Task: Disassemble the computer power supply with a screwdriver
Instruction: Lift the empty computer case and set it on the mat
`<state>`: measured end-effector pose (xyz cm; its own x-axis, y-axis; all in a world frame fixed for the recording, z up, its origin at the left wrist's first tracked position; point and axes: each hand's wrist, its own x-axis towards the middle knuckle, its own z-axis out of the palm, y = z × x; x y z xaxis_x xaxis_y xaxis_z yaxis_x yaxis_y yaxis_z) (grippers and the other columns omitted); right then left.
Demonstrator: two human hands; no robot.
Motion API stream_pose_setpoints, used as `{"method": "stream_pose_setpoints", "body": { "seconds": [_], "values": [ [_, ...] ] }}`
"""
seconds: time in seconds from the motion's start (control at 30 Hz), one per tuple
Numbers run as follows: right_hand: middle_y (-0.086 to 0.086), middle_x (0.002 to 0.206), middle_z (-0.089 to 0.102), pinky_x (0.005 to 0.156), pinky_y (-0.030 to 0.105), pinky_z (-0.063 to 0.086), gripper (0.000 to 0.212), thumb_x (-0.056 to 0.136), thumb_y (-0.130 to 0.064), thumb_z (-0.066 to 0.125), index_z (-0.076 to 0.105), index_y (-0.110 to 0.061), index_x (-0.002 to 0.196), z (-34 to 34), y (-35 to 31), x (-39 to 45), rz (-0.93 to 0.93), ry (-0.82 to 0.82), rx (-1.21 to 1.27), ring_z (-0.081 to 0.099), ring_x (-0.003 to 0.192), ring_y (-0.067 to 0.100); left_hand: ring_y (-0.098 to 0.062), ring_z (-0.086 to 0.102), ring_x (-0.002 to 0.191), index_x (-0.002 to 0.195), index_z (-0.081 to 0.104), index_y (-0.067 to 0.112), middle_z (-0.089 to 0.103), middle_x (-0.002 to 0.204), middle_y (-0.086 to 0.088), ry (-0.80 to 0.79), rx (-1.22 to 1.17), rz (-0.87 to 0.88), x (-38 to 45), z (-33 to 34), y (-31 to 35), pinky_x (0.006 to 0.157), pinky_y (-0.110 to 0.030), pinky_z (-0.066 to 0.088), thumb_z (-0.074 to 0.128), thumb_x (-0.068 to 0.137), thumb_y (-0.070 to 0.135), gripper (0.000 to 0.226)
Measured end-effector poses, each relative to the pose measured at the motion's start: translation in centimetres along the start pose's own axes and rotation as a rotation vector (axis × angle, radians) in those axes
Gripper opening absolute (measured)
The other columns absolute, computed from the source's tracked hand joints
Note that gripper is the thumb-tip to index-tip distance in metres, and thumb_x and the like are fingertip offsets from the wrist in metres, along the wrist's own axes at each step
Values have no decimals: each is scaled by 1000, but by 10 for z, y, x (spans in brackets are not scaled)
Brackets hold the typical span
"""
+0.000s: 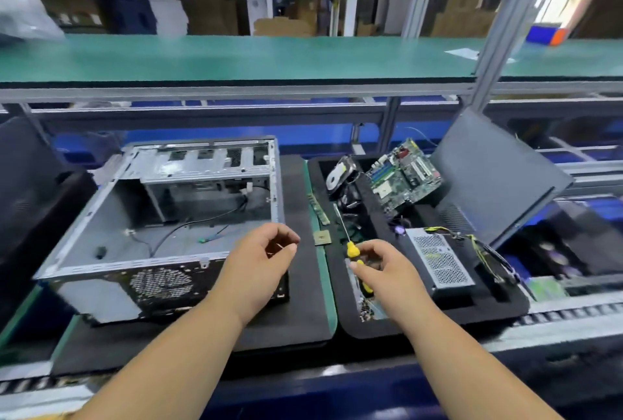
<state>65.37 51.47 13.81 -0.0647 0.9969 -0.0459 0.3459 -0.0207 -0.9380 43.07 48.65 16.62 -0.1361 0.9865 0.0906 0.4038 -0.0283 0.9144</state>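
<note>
The grey power supply (440,259) with a mesh top and a bundle of yellow and black cables lies in the black foam tray (505,305) on the right. My right hand (381,271) grips a screwdriver (352,249) with a yellow and black handle, its thin shaft pointing up and away, left of the power supply. My left hand (261,261) hovers beside the open computer case (168,217), fingers curled with thumb and fingertips close together; I cannot tell if something small is pinched there.
In the tray lie a green motherboard (403,175), a hard drive (340,175) and a leaning grey case panel (495,177). A RAM stick (318,209) and a small chip (322,237) rest on the green strip between trays. A green shelf (269,55) runs above.
</note>
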Motion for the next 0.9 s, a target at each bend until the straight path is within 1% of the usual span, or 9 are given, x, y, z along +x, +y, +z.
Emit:
{"method": "stream_pose_setpoints", "body": {
  "seconds": [0.13, 0.23, 0.3, 0.4, 0.47, 0.53, 0.67, 0.8, 0.9],
  "values": [
    [-7, 85, 61, 58, 21, 45, 13, 90, -22, 70, 63, -33, 92, -25, 35, 19, 70, 85, -197, 55, 66, 2, -2, 56, 73, 86, 66, 34, 62, 81, 17, -64, 130, 111, 13, 24, 9, 68, -15, 44, 64, 90, 14, 21],
    [-12, 84, 59, 56, 25, 42, 11, 90, -25, 68, 60, -31, 92, -37, 61, 30, 121, 172, -434, 56, 70, 3, 1, 56, 90, 92, 64, 31, 60, 92, 16, -111, 312, 241, 23, 40, 12, 81, -18, 44, 63, 91, 16, 16],
    [-15, 89, 56, 58, 25, 38, 11, 90, -25, 67, 60, -30, 96, -42, 74, 35, 139, 197, -576, 55, 75, 5, 0, 54, 92, 95, 64, 31, 58, 94, 17, -83, 409, 286, 30, 44, 11, 83, -20, 43, 62, 92, 19, 13],
    [-2, 100, 59, 68, 31, 44, 13, 91, -25, 66, 65, -20, 102, -44, 86, 44, 161, 193, -764, 59, 88, 21, -1, 52, 91, 94, 63, 33, 57, 91, 19, -44, 451, 305, 39, 45, 10, 80, -21, 41, 62, 91, 20, 13],
    [3, 102, 58, 67, 32, 45, 14, 92, -27, 65, 64, -16, 101, -43, 88, 49, 189, 178, -888, 60, 90, 25, -1, 53, 91, 94, 62, 34, 57, 92, 19, -48, 458, 304, 44, 45, 9, 79, -21, 41, 62, 90, 21, 14],
    [4, 102, 58, 65, 31, 41, 15, 94, -27, 63, 61, -15, 102, -41, 89, 54, 212, 155, -994, 59, 89, 25, -4, 54, 93, 95, 62, 33, 58, 92, 19, -54, 476, 312, 47, 45, 9, 81, -24, 44, 62, 90, 21, 13],
    [5, 107, 59, 66, 31, 38, 9, 94, -18, 61, 58, -13, 101, -34, 91, 64, 254, 95, -1113, 60, 93, 25, -8, 56, 94, 95, 63, 31, 59, 94, 17, -72, 506, 327, 50, 45, 8, 85, -30, 48, 62, 91, 21, 11],
    [4, 108, 60, 65, 30, 39, 12, 94, -14, 61, 60, -13, 106, -30, 91, 69, 277, 60, -1164, 63, 98, 24, -4, 54, 95, 95, 61, 35, 58, 94, 20, -88, 508, 327, 52, 42, 5, 85, -27, 46, 61, 91, 21, 15],
    [4, 108, 58, 64, 31, 39, 12, 94, -12, 60, 58, -13, 106, -30, 92, 71, 279, 57, -1172, 63, 96, 24, -3, 55, 96, 96, 61, 37, 57, 95, 22, -135, 500, 333, 52, 40, 4, 89, -32, 48, 61, 91, 22, 16]
  ]
}}
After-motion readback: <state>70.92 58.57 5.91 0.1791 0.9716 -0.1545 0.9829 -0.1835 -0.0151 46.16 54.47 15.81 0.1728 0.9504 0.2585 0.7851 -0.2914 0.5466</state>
